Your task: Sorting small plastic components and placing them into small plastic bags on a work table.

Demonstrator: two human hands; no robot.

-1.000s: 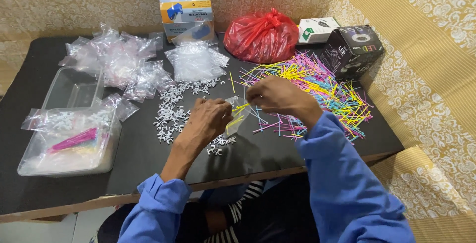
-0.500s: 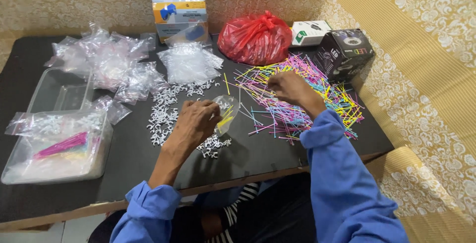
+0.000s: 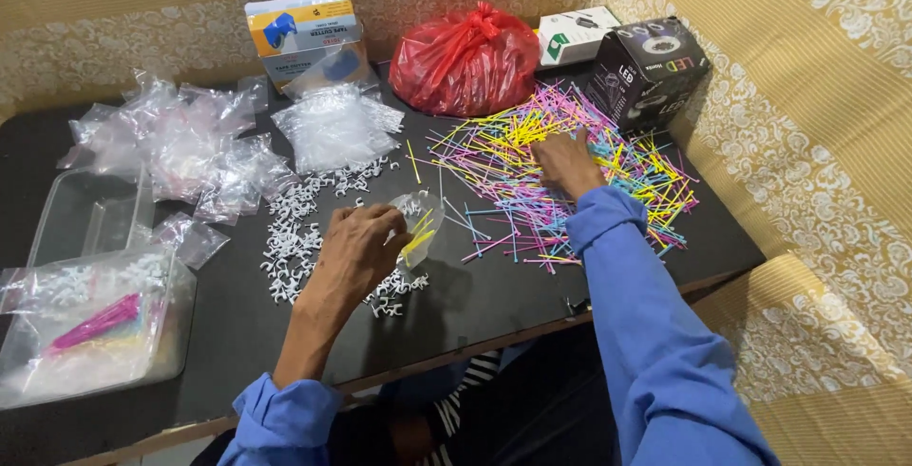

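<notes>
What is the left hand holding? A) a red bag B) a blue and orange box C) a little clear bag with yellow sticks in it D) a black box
C: the left hand pinches a small clear bag with a few yellow sticks inside, while the right hand rests on the pile of coloured sticks on the black table.

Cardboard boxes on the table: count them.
3. A blue-and-yellow box stands at the back left, a white box lies behind the red bag, and a black box sits at the back right. Others may be hidden.
</notes>
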